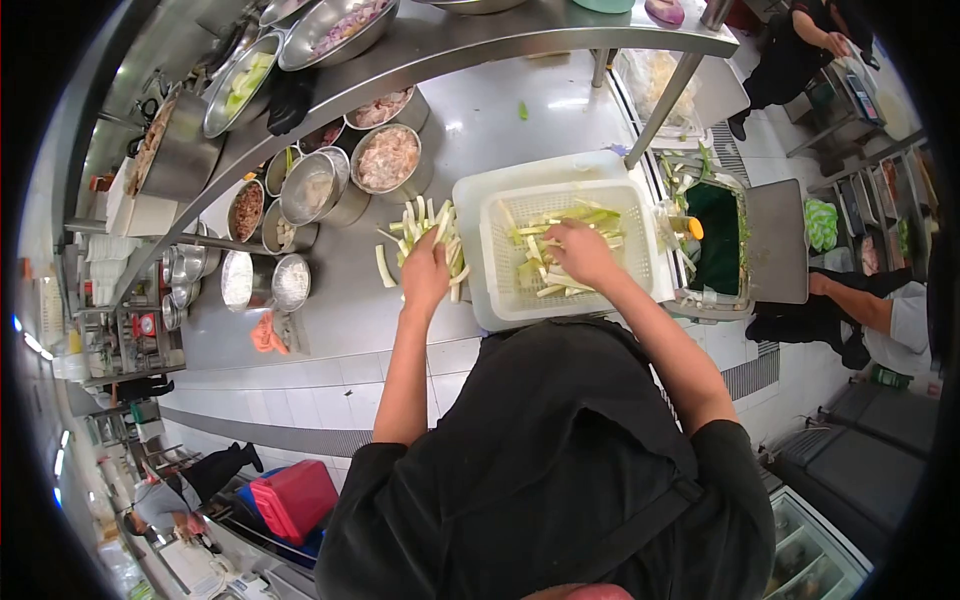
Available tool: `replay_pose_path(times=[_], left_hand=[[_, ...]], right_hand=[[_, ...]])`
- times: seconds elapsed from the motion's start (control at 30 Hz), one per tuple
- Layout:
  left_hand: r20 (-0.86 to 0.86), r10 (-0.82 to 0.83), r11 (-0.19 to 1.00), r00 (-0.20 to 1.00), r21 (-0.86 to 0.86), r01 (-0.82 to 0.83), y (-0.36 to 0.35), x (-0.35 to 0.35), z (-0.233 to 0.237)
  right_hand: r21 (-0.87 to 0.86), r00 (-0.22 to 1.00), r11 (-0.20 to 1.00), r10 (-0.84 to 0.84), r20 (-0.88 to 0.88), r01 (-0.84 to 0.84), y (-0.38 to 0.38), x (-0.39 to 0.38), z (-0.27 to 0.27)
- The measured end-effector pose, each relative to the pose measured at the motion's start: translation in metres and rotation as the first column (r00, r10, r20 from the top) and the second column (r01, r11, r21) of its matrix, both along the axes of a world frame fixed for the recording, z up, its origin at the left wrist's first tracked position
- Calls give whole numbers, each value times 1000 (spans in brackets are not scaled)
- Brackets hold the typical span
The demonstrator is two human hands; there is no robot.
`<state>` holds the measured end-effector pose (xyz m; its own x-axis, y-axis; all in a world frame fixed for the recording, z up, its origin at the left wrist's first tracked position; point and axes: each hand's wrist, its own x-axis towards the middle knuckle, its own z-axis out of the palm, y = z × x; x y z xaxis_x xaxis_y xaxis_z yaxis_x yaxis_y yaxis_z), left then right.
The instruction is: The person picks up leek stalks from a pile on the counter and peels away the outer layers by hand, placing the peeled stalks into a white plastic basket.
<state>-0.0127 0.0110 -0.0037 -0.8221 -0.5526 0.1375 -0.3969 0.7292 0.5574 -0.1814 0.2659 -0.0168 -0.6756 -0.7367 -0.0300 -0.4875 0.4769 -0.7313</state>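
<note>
Fingers of the left hand (425,275) curled down over a loose pile of pale cut sticks (440,225) on the steel counter (520,130); whether they had closed on any could not be told. The right hand (582,252) lay palm down with bent fingers on more green and white sticks (540,275) inside the white slotted basket (630,250), and its hold was just as unclear.

That basket sat within a white tub (480,200), whose near edge ran close to the counter's front edge. The pile lay just beside the tub's left wall, with a few sticks strayed further left. Beyond the pile, round steel containers (385,160) crowded the back left of the counter under an overhead shelf (480,45). Bare steel lay open behind the tub and to the front left, where only an orange object (265,335) rested near the edge. Right of the tub stood a dark-lined bin (715,250) with green scraps around its rim.
</note>
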Motion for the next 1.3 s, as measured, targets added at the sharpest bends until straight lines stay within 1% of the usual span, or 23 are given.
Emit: replay_pose_path(times=[0.07, 0.13, 0.23, 0.3, 0.33, 0.43, 0.47, 0.53, 0.6, 0.67, 0.7, 0.73, 0.77, 0.8, 0.87, 0.97, 1.0, 1.03, 1.07, 1.13, 1.2, 1.23, 1.3], left_hand=[[23, -23, 997, 999, -74, 24, -13, 11, -19], [48, -45, 988, 998, -146, 51, -12, 14, -16], [-115, -112, 990, 987, 69, 120, 15, 5, 7], [-151, -162, 972, 975, 144, 184, 32, -4, 17], [-189, -213, 942, 959, 222, 253, 43, -7, 17], [-309, -289, 923, 906, 162, 349, 75, -34, 15], [-308, -282, 924, 909, 168, 344, 83, -42, 25], [-32, -286, 810, 958, 526, 259, 96, -57, 50], [-77, -251, 870, 965, 419, 260, 91, -57, 52], [-152, -140, 942, 978, 283, 179, 75, -46, 52], [-183, -71, 959, 980, 258, 118, 62, -38, 50], [-161, -51, 981, 986, 177, 80, 46, -28, 41], [-141, -29, 995, 990, 95, 43, 28, -18, 26], [-103, -30, 998, 994, 51, 36, 11, -10, 11], [119, 36, 997, 992, -68, -29, -4, -1, -1], [-13, 1, 978, 1000, -207, -4, 8, -3, 14], [-11, 8, 978, 1000, -207, -10, 14, -5, 15], [-85, -108, 987, 991, -132, 96, 23, -11, 15], [-171, -216, 976, 961, -67, 207, 32, -19, 15], [-164, -361, 933, 918, -62, 355, 61, -31, 27], [-228, -464, 885, 856, -68, 461, 90, -45, 37], [-228, -457, 888, 860, -66, 454, 100, -50, 36], [-68, -569, 819, 819, 41, 572, 111, -60, 39]], right_hand=[[61, 974, 998, -9, -227, 24, -17, 12, -21], [172, 980, 985, 31, -197, 3, -30, 11, -35], [120, 943, 991, 92, -320, -56, -43, 9, -45], [-24, 997, 1000, -2, 71, 4, -43, 3, -34], [-17, 998, 1000, 12, 69, -10, -40, -2, -30], [-379, 822, 888, 3, 570, 260, -32, -10, 5], [-373, 820, 892, 4, 572, 255, -31, -10, 22], [-540, 744, 809, 210, 635, 233, -27, -15, 46], [-558, 726, 796, 237, 645, 236, -21, -25, 50], [-499, 930, 857, 70, 360, 128, -8, -44, 28], [-503, 932, 853, 60, 357, 138, 1, -52, 16], [-124, 995, 992, 15, 99, -3, 11, -60, 4], [306, 985, 952, 80, -152, -30, 18, -63, -8], [304, 986, 953, 66, -153, -17, 25, -60, -19], [370, 901, 929, 185, -391, -30, 34, -45, -39], [430, 917, 903, 173, -361, 0, 33, -43, -40], [480, 911, 877, 210, -356, -15, 33, -41, -35], [480, 909, 877, 216, -357, -20, 34, -41, -30], [440, 937, 895, 210, -279, -70, 35, -42, -24], [399, 956, 908, 218, -196, -126, 37, -39, -2], [134, 991, 982, 124, 49, -130, 36, -30, 25], [136, 990, 981, 132, 50, -138, 35, -26, 30], [-256, 902, 962, 188, 389, -90, 34, -20, 37]])
